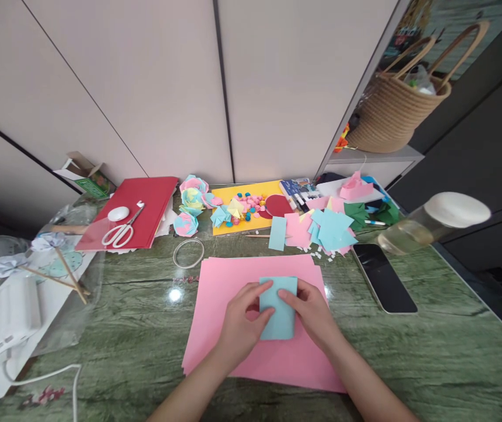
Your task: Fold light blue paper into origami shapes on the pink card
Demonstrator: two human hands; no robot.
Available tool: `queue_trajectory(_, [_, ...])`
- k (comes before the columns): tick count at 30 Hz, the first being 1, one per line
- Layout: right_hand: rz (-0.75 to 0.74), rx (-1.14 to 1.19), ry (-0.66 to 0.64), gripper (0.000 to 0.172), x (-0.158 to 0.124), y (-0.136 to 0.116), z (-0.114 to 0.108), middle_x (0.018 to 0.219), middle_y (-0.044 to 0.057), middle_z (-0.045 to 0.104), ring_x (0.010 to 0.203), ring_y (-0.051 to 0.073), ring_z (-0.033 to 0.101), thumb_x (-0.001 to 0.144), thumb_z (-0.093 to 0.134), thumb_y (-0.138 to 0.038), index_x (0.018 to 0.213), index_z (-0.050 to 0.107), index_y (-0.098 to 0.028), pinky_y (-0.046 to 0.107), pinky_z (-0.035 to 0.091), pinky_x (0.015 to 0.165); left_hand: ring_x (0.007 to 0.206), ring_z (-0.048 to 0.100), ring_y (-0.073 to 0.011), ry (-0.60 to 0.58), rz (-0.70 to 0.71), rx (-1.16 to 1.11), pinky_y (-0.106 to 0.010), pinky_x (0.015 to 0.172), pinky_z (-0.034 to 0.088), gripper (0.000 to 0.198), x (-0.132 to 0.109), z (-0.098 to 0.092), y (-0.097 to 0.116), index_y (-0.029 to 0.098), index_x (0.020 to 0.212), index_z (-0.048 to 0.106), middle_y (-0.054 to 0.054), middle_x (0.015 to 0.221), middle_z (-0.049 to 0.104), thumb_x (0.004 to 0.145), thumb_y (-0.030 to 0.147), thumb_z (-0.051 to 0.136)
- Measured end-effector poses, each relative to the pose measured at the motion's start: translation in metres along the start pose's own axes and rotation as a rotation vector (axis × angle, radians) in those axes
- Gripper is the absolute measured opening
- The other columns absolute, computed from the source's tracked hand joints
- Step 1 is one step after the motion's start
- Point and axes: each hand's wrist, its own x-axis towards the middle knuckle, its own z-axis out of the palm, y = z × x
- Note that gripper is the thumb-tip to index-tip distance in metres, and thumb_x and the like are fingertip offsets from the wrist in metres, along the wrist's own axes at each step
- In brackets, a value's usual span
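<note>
A light blue piece of paper (pixel 280 319), folded into an upright rectangle, is held between my two hands. My left hand (pixel 244 316) grips its left side, with the thumb and index finger lying on the front face. On the right edge, my right hand (pixel 312 308) pinches the paper, its thumb pressed on the upper front and the other fingers hidden behind. Beneath both hands lies a stack of pink paper sheets (pixel 215 293) on the green table. Beyond the stack are a narrow blue paper strip (pixel 277 233) and a pile of cut blue squares (pixel 332 230).
White-handled scissors (pixel 121 231) rest on a red folder (pixel 140 205) at the back left. A wire coil (pixel 188 254) and paper flowers (pixel 192 202) sit nearby. To the right are a phone (pixel 385 278) and a tilted-looking bottle (pixel 426 223). A white cable (pixel 44 375) crosses the left front.
</note>
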Motion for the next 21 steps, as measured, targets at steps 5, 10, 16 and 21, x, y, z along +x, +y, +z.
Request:
queue_trajectory(5, [-0.011,0.002,-0.013,0.029,-0.0011,-0.0018,0.0001,0.087,0.005,0.067,0.079,0.021,0.058,0.067,0.068,-0.041,0.087,0.065,-0.02,0.032,0.045,0.071,0.092,0.056,-0.018,-0.007,0.007,-0.007,-0.028,0.073,0.052,0.04,0.0008,-0.0007,0.0006,0.027,0.115,0.056,-0.006,0.111,0.053,0.076,0.017,0.059])
queue_trajectory(10, [-0.013,-0.005,-0.007,0.028,-0.0011,-0.0011,0.0001,0.083,0.004,0.066,0.076,0.02,0.057,0.067,0.068,-0.041,0.084,0.064,-0.02,0.032,0.045,0.069,0.089,0.057,-0.0176,-0.009,-0.003,-0.023,-0.028,0.071,0.052,0.04,0.0016,-0.0007,-0.0002,0.027,0.115,0.056,-0.007,0.112,0.053,0.076,0.019,0.059])
queue_trajectory(16, [-0.028,-0.011,0.01,0.025,-0.0002,0.0006,-0.001,0.078,0.002,0.063,0.072,0.017,0.054,0.07,0.066,-0.04,0.083,0.061,-0.019,0.028,0.043,0.064,0.079,0.058,-0.0145,0.011,-0.073,-0.057,-0.027,0.067,0.051,0.049,0.0005,-0.0009,0.0001,0.027,0.119,0.051,-0.006,0.113,0.054,0.072,0.019,0.063])
queue_trajectory(21, [-0.003,0.056,0.047,0.028,0.0004,-0.0029,-0.0008,0.085,0.002,0.063,0.075,0.016,0.055,0.074,0.062,-0.041,0.094,0.06,-0.022,0.026,0.043,0.065,0.073,0.058,-0.0124,0.019,-0.14,-0.228,-0.026,0.063,0.048,0.069,0.0039,-0.0026,0.0031,0.026,0.134,0.026,-0.009,0.113,0.055,0.076,0.03,0.062])
